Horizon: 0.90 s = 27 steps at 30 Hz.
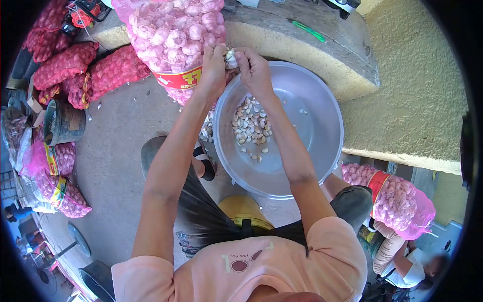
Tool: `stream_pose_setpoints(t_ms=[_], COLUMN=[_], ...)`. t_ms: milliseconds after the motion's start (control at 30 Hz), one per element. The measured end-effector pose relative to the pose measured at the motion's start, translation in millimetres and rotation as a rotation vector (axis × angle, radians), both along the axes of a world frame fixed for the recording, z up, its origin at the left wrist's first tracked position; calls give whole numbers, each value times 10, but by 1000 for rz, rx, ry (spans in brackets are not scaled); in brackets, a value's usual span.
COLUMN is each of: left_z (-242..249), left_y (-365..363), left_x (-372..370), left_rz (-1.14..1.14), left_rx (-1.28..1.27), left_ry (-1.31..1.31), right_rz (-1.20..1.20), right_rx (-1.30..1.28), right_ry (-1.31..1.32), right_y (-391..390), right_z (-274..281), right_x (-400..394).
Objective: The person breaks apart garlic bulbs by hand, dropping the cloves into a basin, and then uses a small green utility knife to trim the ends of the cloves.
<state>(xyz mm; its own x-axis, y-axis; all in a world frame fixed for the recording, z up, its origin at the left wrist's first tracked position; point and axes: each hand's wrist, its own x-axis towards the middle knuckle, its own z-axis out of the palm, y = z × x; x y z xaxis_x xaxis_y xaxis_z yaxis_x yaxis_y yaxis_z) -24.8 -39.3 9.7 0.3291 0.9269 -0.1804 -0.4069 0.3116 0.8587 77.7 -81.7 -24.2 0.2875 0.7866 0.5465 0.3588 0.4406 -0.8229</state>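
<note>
A whitish garlic bulb (231, 59) is held between my two hands, above the left rim of a wide basin. My left hand (215, 68) is closed on the bulb's left side, close to a large pink mesh sack of garlic (173, 38). On its right side, the fingers of my right hand (255, 70) pinch the same bulb. Loose garlic cloves (250, 123) lie in a heap in the left part of the grey-white basin (312, 166). My right forearm reaches across the basin.
A concrete ledge (322, 55) with a green cutter (309, 31) runs behind the basin. Red mesh sacks (118, 70) and a dark bucket (68, 123) stand left. Between my legs is a yellow bucket (244, 211). Right are another garlic sack (395, 201) and a seated person (410, 267).
</note>
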Motion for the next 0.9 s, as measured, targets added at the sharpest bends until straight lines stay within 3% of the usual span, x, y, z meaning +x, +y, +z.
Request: stream_pose_setpoints(t_ms=[100,167,200,267,300,367,500,533,600,667,733,833,900], left_z=[-5,-11,-5,5,25,86,124,85,65,85,79,81,133], left_y=[-24,-25,-20,-10,-3,1,25,49,82,33,44,56,24], left_x=[25,36,26,-2,-14,-43,-33,-29,-33,-43,-41,-61,-63], left_rz=[27,11,10,-45,-44,-76,-73,-107,-140,-188,-203,-269,-317], left_rx=[37,87,88,-7,-7,-24,-132,-181,-226,-165,-125,-12,59], left_ry=[81,33,34,-34,-33,-91,-189,-237,-283,-274,-271,-247,-224], right_rz=[-143,85,85,284,284,92,-124,-127,-272,-163,-51,18,-5], right_rx=[-19,-180,-179,-247,-248,-484,-817,-817,-793,-555,-442,-240,-163], right_ry=[23,653,654,1352,1352,1047,-73,-74,-566,-22,434,374,-7], right_y=[-14,23,25,-20,-79,-269,-600,-663,-738,-532,-413,-260,-153], right_z=[-1,-62,-107,-196,-274,-544,-2105,-2079,-1989,-1506,-531,79,203], right_x=[-42,-26,5,119,163,248,561,550,518,490,274,166,171])
